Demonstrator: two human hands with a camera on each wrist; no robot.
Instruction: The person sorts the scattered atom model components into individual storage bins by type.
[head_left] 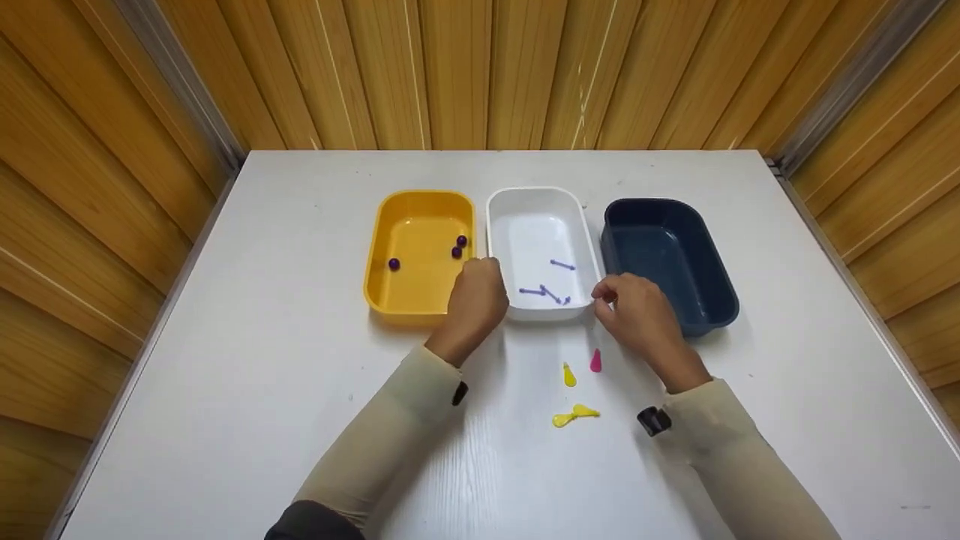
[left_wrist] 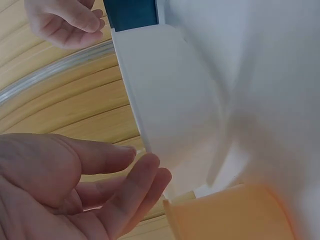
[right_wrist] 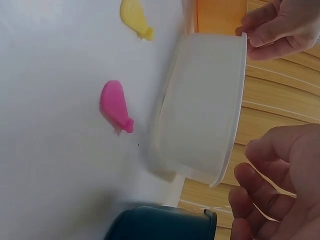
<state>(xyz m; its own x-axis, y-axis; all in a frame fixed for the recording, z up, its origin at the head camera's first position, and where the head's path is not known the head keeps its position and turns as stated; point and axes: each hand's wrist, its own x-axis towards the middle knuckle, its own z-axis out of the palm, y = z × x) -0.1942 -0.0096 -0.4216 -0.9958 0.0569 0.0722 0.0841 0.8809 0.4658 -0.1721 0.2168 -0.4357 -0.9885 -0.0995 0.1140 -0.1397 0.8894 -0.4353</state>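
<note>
A white plastic bin (head_left: 534, 232) stands in the middle, holding several short purple sticks (head_left: 532, 291) with knobbed ends. At its front left corner my left hand (head_left: 478, 296) has the rim between thumb and fingertips, as both wrist views show. My right hand (head_left: 637, 311) is by the front right corner; in the right wrist view its loosely curled fingers (right_wrist: 245, 172) are a little apart from the rim. Nearer to me lie a pink uninflated balloon (head_left: 595, 361) and several yellow ones (head_left: 569, 375), two of them touching.
Left of the white bin stands a yellow bin (head_left: 369, 281) with three dark purple balls (head_left: 394, 264). On the right is a navy bin (head_left: 724, 277), close to my right hand. All sit on a white table (head_left: 262, 315) with wood-look panels (head_left: 450, 75) behind and at the sides.
</note>
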